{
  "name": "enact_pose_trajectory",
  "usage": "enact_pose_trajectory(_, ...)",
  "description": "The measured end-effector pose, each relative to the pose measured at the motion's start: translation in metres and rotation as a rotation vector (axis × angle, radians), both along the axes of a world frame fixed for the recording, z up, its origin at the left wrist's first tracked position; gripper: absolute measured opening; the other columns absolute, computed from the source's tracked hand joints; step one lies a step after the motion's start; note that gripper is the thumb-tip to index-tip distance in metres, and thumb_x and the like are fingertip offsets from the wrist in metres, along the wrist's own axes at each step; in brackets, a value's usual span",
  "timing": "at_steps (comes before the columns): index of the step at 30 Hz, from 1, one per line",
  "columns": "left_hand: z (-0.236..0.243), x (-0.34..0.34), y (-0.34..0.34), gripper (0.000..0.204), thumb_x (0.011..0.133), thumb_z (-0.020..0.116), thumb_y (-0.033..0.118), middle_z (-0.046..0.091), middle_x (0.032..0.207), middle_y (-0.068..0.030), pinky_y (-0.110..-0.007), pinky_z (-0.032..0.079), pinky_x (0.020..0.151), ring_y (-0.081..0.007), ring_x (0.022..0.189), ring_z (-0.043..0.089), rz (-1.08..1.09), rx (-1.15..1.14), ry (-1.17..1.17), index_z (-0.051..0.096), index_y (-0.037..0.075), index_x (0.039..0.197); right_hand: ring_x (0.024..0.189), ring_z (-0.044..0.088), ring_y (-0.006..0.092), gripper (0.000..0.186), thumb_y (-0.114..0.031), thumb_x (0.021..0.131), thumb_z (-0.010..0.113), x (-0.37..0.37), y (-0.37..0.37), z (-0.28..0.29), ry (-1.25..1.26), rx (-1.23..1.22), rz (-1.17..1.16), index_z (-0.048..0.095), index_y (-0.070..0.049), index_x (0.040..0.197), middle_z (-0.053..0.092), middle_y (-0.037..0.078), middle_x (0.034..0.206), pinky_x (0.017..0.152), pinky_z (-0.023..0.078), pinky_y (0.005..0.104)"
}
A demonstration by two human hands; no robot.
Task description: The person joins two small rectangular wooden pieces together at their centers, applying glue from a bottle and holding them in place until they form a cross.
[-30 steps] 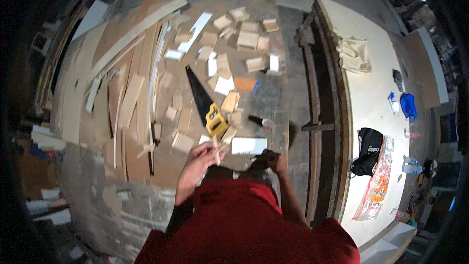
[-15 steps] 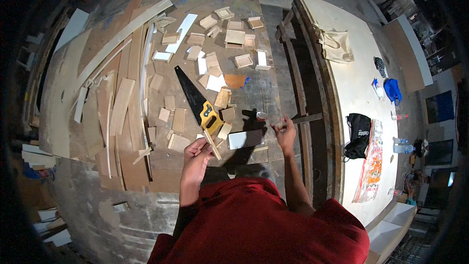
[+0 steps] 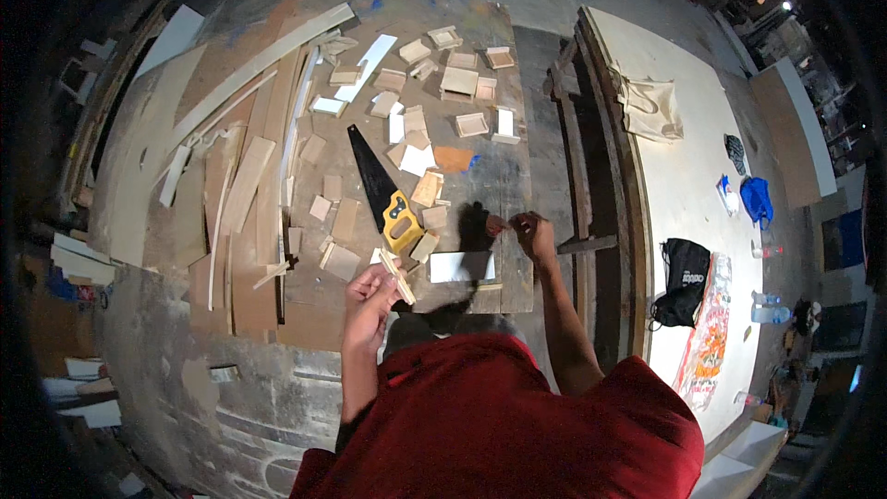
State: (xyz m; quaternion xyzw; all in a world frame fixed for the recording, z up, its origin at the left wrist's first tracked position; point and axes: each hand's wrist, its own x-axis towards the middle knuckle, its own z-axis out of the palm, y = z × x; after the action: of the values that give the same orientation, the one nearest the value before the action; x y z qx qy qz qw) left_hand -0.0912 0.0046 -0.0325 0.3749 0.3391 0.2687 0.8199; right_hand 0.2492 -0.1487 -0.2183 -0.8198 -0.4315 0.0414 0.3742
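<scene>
So the left hand (image 3: 371, 298) has its thumb and fingertips closed in a pinch on a short pale wooden piece (image 3: 399, 279), held at a slant with one end sticking out past the fingertips toward the saw and the other poking out on the near side of the thumb. The right hand (image 3: 538, 238) is well apart from it, fingertips bunched with hardly any gap. There's a small reddish item (image 3: 495, 225) just left of those fingertips, but I honestly can't tell if they're touching it or gripping anything.

As for handling, I'd guess the wooden piece is light and pretty stiff, dry enough not to slip. It looks slim, so I'd expect a thin edge to chip or splinter before it bends. Best hold imo is around the middle, thumb on one face and fingertips on the other, leaving both ends free.

Just beyond the left fingertips is the saw (image 3: 404, 225), yellow handle toward them, blade pointing away. A white panel (image 3: 448, 266) lies to their right, nearer than the right fingers, and loose wooden blocks (image 3: 345, 220) are scattered beyond and left of them.
</scene>
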Motion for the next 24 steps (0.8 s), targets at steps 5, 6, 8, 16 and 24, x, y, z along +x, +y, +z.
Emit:
enact_pose_trajectory(5, -0.009, 0.005, -0.030, 0.022, 0.090, 0.061, 0.001, 0.067, 0.099, -0.0095, -0.025, 0.050, 0.069, -0.0114, 0.081, 0.061, 0.116, -0.028, 0.004, 0.062, -0.004, 0.111, 0.071, 0.067, 0.0311, 0.011, -0.008, 0.080, 0.069, 0.000, 0.003, 0.021, -0.028, 0.057, 0.149, 0.069, -0.001, 0.089, 0.066, 0.017, 0.082, 0.061, 0.051, 0.0366)
enact_pose_trajectory(6, -0.010, 0.006, -0.036, 0.022, 0.090, 0.061, 0.001, 0.067, 0.099, -0.0095, -0.025, 0.050, 0.069, -0.0114, 0.081, 0.061, 0.124, -0.027, 0.007, 0.062, -0.004, 0.111, 0.072, 0.067, 0.0312, 0.012, -0.008, 0.080, 0.069, 0.001, 0.003, 0.022, -0.048, 0.062, 0.178, 0.069, -0.001, 0.089, 0.066, 0.017, 0.083, 0.061, 0.052, 0.0366)
enact_pose_trajectory(8, -0.012, 0.008, -0.048, 0.023, 0.089, 0.061, 0.002, 0.067, 0.099, -0.0097, -0.024, 0.050, 0.069, -0.0112, 0.080, 0.061, 0.121, 0.012, 0.015, 0.062, -0.004, 0.112, 0.071, 0.067, 0.0300, 0.012, -0.008, 0.079, 0.070, 0.000, 0.000, 0.020, -0.042, 0.068, 0.169, 0.069, -0.001, 0.089, 0.066, 0.016, 0.083, 0.061, 0.052, 0.0360)
enact_pose_trajectory(16, -0.001, 0.024, -0.089, 0.029, 0.091, 0.061, 0.007, 0.065, 0.107, -0.0088, -0.029, 0.053, 0.077, -0.0139, 0.094, 0.063, 0.159, 0.039, -0.025, 0.058, 0.000, 0.119, 0.062, 0.065, 0.0165, 0.017, -0.012, 0.085, 0.070, 0.011, -0.014, 0.020, 0.236, 0.171, -0.035, 0.068, 0.004, 0.090, 0.068, 0.013, 0.078, 0.057, 0.051, 0.0300)
enact_pose_trajectory(24, 0.014, 0.040, -0.110, 0.028, 0.091, 0.061, 0.005, 0.067, 0.102, -0.0100, -0.026, 0.058, 0.065, -0.0133, 0.082, 0.067, 0.142, 0.047, -0.051, 0.057, 0.001, 0.119, 0.061, 0.061, 0.0124, 0.020, -0.017, 0.093, 0.063, -0.007, -0.051, 0.127, 0.924, 0.551, 0.018, 0.067, 0.003, 0.093, 0.064, 0.006, 0.074, 0.054, 0.049, 0.0275)
